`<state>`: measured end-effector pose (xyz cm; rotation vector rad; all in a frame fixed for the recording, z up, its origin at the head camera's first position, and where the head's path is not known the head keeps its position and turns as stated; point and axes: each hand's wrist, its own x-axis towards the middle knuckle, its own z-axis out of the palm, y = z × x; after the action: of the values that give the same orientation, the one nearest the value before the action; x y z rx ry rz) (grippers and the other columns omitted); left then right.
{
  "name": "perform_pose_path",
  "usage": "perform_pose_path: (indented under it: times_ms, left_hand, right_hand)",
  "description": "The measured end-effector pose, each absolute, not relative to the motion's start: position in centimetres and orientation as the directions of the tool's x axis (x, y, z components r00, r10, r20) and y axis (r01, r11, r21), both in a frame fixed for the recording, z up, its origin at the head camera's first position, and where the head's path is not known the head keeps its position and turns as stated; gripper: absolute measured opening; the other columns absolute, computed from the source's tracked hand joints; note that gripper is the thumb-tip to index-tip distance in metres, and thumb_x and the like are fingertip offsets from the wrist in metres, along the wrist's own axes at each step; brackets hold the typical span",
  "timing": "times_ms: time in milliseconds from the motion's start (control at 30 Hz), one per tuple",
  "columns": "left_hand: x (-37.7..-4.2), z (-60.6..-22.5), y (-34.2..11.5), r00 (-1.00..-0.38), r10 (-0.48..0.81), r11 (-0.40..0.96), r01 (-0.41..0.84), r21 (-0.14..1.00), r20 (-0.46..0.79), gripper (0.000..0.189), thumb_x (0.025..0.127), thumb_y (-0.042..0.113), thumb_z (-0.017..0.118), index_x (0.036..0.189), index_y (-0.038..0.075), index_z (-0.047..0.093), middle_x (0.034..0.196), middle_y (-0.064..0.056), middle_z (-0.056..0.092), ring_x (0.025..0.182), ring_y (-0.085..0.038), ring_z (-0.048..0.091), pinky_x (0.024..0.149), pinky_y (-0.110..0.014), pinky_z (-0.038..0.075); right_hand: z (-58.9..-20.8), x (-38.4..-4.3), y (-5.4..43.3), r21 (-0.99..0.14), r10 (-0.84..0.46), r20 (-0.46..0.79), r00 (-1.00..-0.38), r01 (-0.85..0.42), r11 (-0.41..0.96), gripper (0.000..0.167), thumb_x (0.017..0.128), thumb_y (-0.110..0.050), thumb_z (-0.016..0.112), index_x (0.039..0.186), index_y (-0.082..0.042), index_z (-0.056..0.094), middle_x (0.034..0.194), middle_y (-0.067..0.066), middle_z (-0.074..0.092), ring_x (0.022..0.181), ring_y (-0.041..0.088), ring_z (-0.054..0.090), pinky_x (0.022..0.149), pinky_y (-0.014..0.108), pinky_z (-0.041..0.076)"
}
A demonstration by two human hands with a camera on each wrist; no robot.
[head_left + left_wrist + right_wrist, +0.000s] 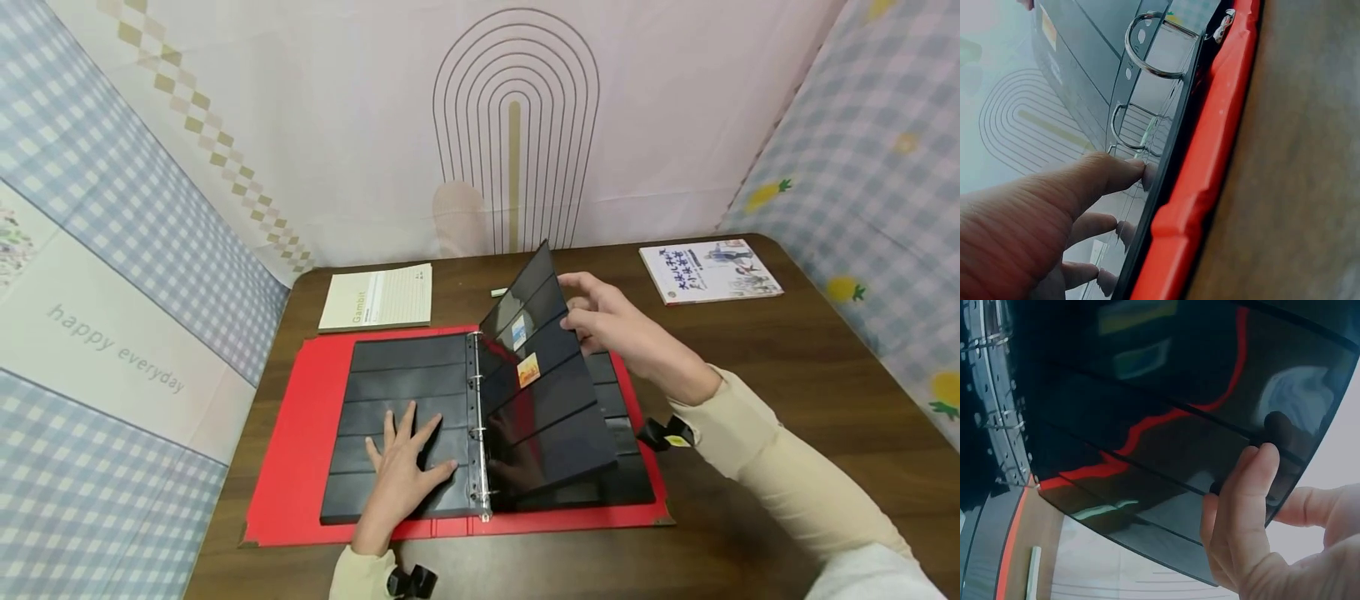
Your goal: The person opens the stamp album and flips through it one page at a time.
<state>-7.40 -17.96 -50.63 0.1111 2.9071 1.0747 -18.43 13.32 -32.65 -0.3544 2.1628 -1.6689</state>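
Observation:
A red stamp album point(288, 450) lies spread on the table, its black pocket pages held by metal rings point(1132, 47). My left hand point(401, 483) rests with fingers spread on the left black page point(408, 354). My right hand point(603, 317) pinches the outer edge of a raised black page point(555, 425) between thumb and fingers. That page stands tilted up from the rings over the right side. Two small stamps show in its strips: an orange-yellow stamp point(528, 371) and a blue-white stamp point(519, 332). In the right wrist view, fingers point(1244, 494) press the page's glossy underside.
Behind the album at left lies a cream notepad point(375, 298). A thin illustrated book point(711, 271) sits at the back right of the brown table point(735, 508). A small pale green stick point(498, 292) lies behind the raised page. Patterned cloth hangs around the back and sides.

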Motion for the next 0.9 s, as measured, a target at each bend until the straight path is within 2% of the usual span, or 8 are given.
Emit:
perform_pose_path:
  times_ms: [100, 333, 500, 700, 900]
  left_hand:
    - [-7.2, -50.7, -18.0, -0.997, 0.076, 0.75, 0.048, 0.66, -0.014, 0.071, 0.082, 0.028, 0.085, 0.145, 0.009, 0.057, 0.163, -0.023, 0.023, 0.149, -0.053, -0.001, 0.103, -0.08, -0.01]
    - [-7.0, -50.8, -18.0, -0.998, 0.069, 0.741, 0.042, 0.67, -0.014, 0.07, 0.082, 0.028, 0.085, 0.143, 0.008, 0.058, 0.163, -0.024, 0.024, 0.149, -0.054, -0.001, 0.103, -0.08, -0.01]
    - [-7.0, -51.1, -18.1, -0.998, 0.07, 0.743, 0.056, 0.666, 0.005, 0.07, 0.081, 0.029, 0.086, 0.142, 0.009, 0.06, 0.162, -0.024, 0.025, 0.148, -0.055, 0.001, 0.102, -0.081, -0.009]
    - [-7.0, -50.9, -18.0, -0.998, 0.066, 0.744, 0.055, 0.666, 0.009, 0.069, 0.081, 0.028, 0.086, 0.142, 0.008, 0.06, 0.162, -0.024, 0.025, 0.148, -0.055, 0.001, 0.103, -0.08, -0.01]
    - [-7.1, -50.8, -18.0, -0.998, 0.07, 0.733, 0.053, 0.678, 0.002, 0.069, 0.081, 0.027, 0.085, 0.143, 0.008, 0.059, 0.164, -0.022, 0.023, 0.149, -0.052, -0.002, 0.104, -0.079, -0.012]
  right_hand:
    - [-32.5, -18.6, 12.8, -0.966, -0.432, -0.163, -0.887, 0.055, 0.251, 0.065, 0.098, -0.002, 0.051, 0.157, -0.006, 0.024, 0.093, 0.01, 0.058, 0.07, 0.016, 0.053, 0.062, 0.031, 0.051]
    - [-32.4, -18.7, 11.4, -0.98, -0.459, -0.18, -0.87, 0.117, 0.163, 0.062, 0.099, 0.0, 0.05, 0.155, -0.009, 0.026, 0.098, 0.013, 0.061, 0.078, 0.021, 0.067, 0.063, 0.033, 0.057]
    - [-32.0, -18.7, 10.3, -0.975, -0.462, -0.188, -0.867, 0.111, 0.191, 0.062, 0.1, -0.003, 0.052, 0.155, -0.013, 0.026, 0.091, 0.009, 0.056, 0.077, 0.02, 0.058, 0.06, 0.029, 0.053]
    - [-31.7, -18.7, 8.6, -0.97, -0.467, -0.185, -0.865, 0.085, 0.226, 0.062, 0.099, -0.006, 0.051, 0.155, -0.015, 0.027, 0.086, 0.006, 0.045, 0.073, 0.019, 0.044, 0.062, 0.031, 0.051]
    - [-31.6, -18.9, 7.0, -0.973, -0.475, -0.197, -0.858, 0.113, 0.2, 0.064, 0.097, -0.006, 0.05, 0.155, -0.016, 0.026, 0.081, 0.005, 0.039, 0.068, 0.018, 0.042, 0.063, 0.032, 0.05]
